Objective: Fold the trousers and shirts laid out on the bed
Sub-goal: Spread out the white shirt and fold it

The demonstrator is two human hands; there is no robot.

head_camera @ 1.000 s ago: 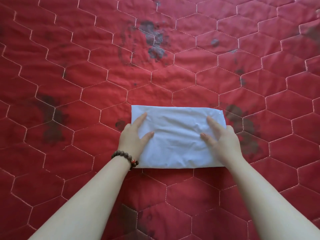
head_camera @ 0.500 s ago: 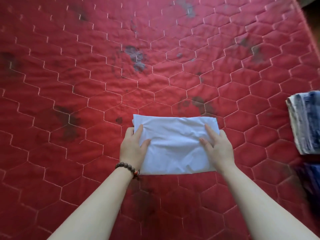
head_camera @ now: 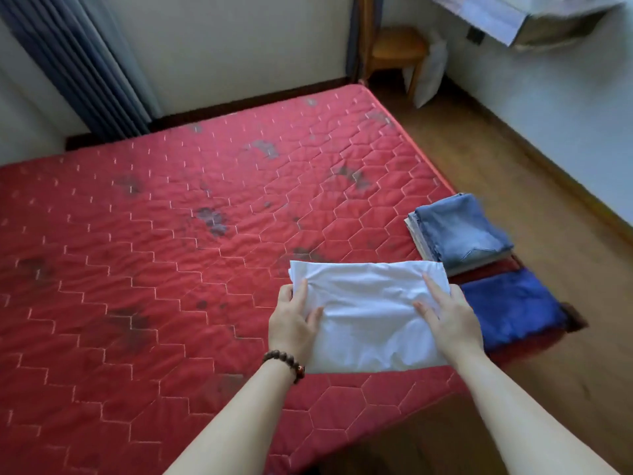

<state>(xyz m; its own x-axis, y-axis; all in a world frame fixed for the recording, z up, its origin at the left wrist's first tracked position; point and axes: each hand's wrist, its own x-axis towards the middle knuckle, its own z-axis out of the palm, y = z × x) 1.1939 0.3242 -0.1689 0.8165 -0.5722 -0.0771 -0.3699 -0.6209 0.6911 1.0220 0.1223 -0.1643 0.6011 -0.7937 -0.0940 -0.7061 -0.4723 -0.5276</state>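
A white shirt [head_camera: 368, 313], folded into a neat rectangle, is held near the right side of the red quilted bed [head_camera: 154, 269]. My left hand [head_camera: 293, 322] grips its left edge, thumb on top and fingers underneath. My right hand [head_camera: 452, 318] grips its right edge the same way. The shirt looks slightly raised off the mattress. To its right lies a stack of folded clothes with pale blue jeans [head_camera: 462, 231] on top, and nearer to me a folded dark blue garment [head_camera: 510, 308].
The bed's right edge runs beside a wooden floor [head_camera: 548, 371]. A wooden stool [head_camera: 394, 53] stands in the far corner with a white bag [head_camera: 428, 75] next to it. Grey curtains [head_camera: 78, 63] hang at the far left wall.
The shirt, pressed flat on the bed by both hands a second ago, is now gripped at both ends and carried right toward the folded stacks. My view has lifted to show the room.
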